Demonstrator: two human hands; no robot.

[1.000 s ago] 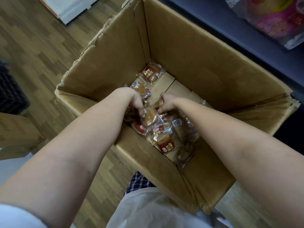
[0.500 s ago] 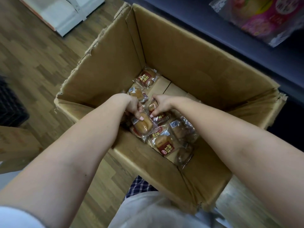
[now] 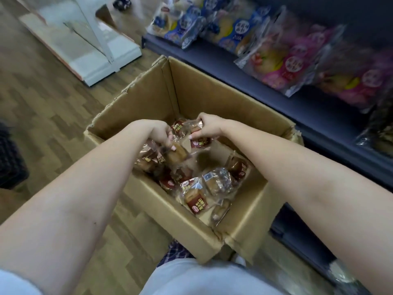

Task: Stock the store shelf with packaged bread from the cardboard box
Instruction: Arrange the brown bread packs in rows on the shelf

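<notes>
Cardboard box (image 3: 212,96) — loose bread packets (image 3: 204,192) | left hand (image 3: 160,134) grip holds bun packet (image 3: 177,153) | right hand (image 3: 209,128) grip holds red-label packet (image 3: 200,144)

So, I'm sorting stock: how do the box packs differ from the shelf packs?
Box packs look small, shelf packs bigger. Box packs carry dark red labels, shelf packs blue or pink. Box packs lie jumbled, shelf packs sit in a row. Both are plastic-wrapped bread.

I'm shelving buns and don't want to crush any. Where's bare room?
The shelf is bare along its front edge, between the blue packs, the pink packs and the cardboard box. Inside the box, a small floor patch shows beside the right hand; bread packs crowd the rest.
</notes>
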